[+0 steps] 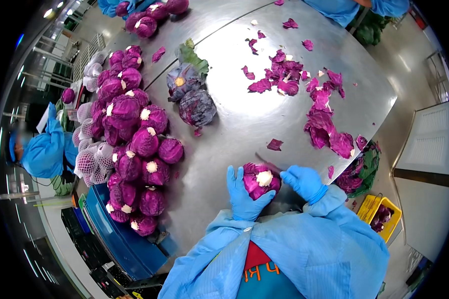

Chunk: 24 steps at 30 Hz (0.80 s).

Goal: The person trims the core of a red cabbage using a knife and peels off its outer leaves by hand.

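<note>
A trimmed red cabbage (254,187) rests on the steel table in front of me, its pale cut stem end facing up. My left hand (244,199), in a blue glove, grips it from the left and near side, thumb and fingers spread around it. My right hand (304,183), also gloved, is closed around a knife (269,162), whose handle the fingers hide. The thin blade points left, over the far side of the cabbage. A loose purple leaf (275,144) lies just beyond. Two darker untrimmed cabbages, one with a green leaf (197,62), sit further off.
Trimmed cabbages (129,144) are heaped along the left, beside white net-wrapped ones (92,162). Torn leaves (319,124) litter the table's right side. A leaf-filled container (366,169) and a yellow crate (391,219) stand off the right edge. Co-workers in blue are at the left and far sides.
</note>
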Tool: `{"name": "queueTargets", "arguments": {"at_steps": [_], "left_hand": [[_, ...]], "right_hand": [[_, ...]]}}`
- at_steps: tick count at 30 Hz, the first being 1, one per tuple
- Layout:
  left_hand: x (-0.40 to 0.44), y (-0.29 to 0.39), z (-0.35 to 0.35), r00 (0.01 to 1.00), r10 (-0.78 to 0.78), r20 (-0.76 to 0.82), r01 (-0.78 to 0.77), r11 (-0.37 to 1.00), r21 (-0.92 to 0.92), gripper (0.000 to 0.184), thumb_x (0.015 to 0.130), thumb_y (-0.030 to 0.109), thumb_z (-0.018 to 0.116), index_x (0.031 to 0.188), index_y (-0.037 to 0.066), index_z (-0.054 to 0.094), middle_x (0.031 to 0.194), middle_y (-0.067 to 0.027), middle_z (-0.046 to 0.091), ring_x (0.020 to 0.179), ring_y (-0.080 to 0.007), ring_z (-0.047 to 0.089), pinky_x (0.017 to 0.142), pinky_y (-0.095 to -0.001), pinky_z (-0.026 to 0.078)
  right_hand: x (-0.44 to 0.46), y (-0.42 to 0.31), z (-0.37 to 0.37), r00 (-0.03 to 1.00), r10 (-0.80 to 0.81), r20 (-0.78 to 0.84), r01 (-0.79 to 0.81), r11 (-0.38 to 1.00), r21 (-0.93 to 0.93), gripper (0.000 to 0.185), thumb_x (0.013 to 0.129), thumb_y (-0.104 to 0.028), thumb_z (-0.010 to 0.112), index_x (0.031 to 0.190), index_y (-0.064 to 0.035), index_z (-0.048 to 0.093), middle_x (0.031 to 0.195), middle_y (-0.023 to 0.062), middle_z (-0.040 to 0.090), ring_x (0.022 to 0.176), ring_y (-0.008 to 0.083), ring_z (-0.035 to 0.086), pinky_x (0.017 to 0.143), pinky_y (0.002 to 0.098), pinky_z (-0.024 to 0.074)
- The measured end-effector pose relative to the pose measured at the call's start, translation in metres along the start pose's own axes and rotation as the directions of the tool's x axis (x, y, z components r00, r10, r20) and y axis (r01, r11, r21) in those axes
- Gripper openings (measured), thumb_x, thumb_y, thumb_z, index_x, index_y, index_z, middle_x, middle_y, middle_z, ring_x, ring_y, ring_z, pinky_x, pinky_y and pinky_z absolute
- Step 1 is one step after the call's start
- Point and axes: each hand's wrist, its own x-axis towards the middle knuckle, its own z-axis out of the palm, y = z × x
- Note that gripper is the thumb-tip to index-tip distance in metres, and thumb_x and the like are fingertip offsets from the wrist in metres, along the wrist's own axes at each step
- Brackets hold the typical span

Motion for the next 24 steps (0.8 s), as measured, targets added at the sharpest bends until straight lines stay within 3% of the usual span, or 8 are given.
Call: {"name": "queueTargets", "arguments": {"at_steps": [1, 5, 8, 12, 15, 18, 24], "left_hand": [[0.004, 0.001, 0.000, 0.999, -0.026, 0.044, 0.025, 0.999, 0.038, 0.111, 0.061, 0.051, 0.086, 0.146, 0.005, 0.031, 0.147, -0.0286, 0.027, 0.138, -0.0429, 0.028, 0.113, -0.0490, 0.026], [0.016, 0.000, 0.002, 0.987, -0.040, 0.158, 0.040, 0.999, 0.004, 0.112, 0.059, 0.050, 0.087, 0.145, 0.002, 0.031, 0.146, -0.0287, 0.028, 0.138, -0.0427, 0.027, 0.113, -0.0481, 0.027], [0.023, 0.006, -0.001, 0.988, 0.020, 0.151, -0.030, 0.998, 0.062, 0.110, 0.056, 0.049, 0.089, 0.139, 0.001, 0.035, 0.139, -0.0252, 0.037, 0.131, -0.0406, 0.037, 0.109, -0.0459, 0.032], [0.029, 0.000, 0.000, 0.985, 0.036, 0.171, -0.035, 0.999, -0.008, 0.102, 0.054, 0.045, 0.091, 0.131, 0.002, 0.039, 0.126, -0.0192, 0.044, 0.118, -0.0356, 0.047, 0.102, -0.0427, 0.039], [0.034, -0.003, -0.004, 0.977, 0.021, 0.214, -0.015, 0.999, -0.033, 0.099, 0.054, 0.042, 0.091, 0.129, 0.003, 0.040, 0.121, -0.0169, 0.047, 0.114, -0.0333, 0.050, 0.100, -0.0415, 0.040], [0.037, -0.007, -0.005, 0.970, 0.023, 0.244, -0.005, 0.997, -0.076, 0.099, 0.054, 0.041, 0.090, 0.130, 0.003, 0.040, 0.122, -0.0171, 0.047, 0.115, -0.0331, 0.049, 0.101, -0.0416, 0.040], [0.043, -0.011, -0.007, 0.958, 0.023, 0.285, -0.020, 1.000, -0.014, 0.105, 0.053, 0.045, 0.089, 0.133, 0.001, 0.038, 0.128, -0.0195, 0.044, 0.120, -0.0339, 0.047, 0.103, -0.0425, 0.039]], "right_hand": [[-0.005, -0.005, 0.005, 1.000, -0.023, -0.016, 0.023, 0.999, -0.024, 0.042, 0.093, -0.048, 0.054, 0.081, -0.0091, 0.065, 0.074, 0.0134, 0.063, 0.069, 0.0352, 0.062, 0.061, 0.0439, 0.0486], [-0.012, 0.004, 0.018, 0.999, -0.051, -0.014, 0.050, 0.998, -0.039, 0.045, 0.091, -0.053, 0.053, 0.078, -0.0109, 0.064, 0.073, 0.0124, 0.062, 0.068, 0.0351, 0.061, 0.058, 0.0451, 0.0472], [-0.008, 0.011, 0.012, 0.997, -0.070, 0.040, 0.070, 0.997, -0.019, 0.046, 0.090, -0.054, 0.053, 0.077, -0.0113, 0.064, 0.071, 0.0125, 0.061, 0.067, 0.0347, 0.061, 0.058, 0.0449, 0.0472], [-0.004, 0.016, 0.007, 0.990, -0.137, 0.039, 0.137, 0.991, -0.007, 0.046, 0.090, -0.054, 0.054, 0.076, -0.0114, 0.064, 0.070, 0.0126, 0.060, 0.066, 0.0350, 0.061, 0.059, 0.0445, 0.0472], [-0.004, 0.024, 0.009, 0.990, -0.102, 0.096, 0.101, 0.995, 0.021, 0.047, 0.092, -0.052, 0.053, 0.075, -0.0103, 0.065, 0.070, 0.0113, 0.063, 0.065, 0.0333, 0.062, 0.059, 0.0427, 0.0480], [0.004, 0.031, 0.003, 0.956, -0.147, 0.253, 0.069, 0.954, 0.292, 0.047, 0.094, -0.050, 0.054, 0.075, -0.0083, 0.065, 0.068, 0.0100, 0.064, 0.061, 0.0284, 0.062, 0.058, 0.0389, 0.0487], [0.033, 0.050, 0.012, 0.901, -0.199, 0.386, 0.052, 0.931, 0.360, 0.044, 0.095, -0.046, 0.055, 0.075, -0.0084, 0.067, 0.062, 0.0072, 0.064, 0.054, 0.0193, 0.060, 0.056, 0.0336, 0.0484]]}}
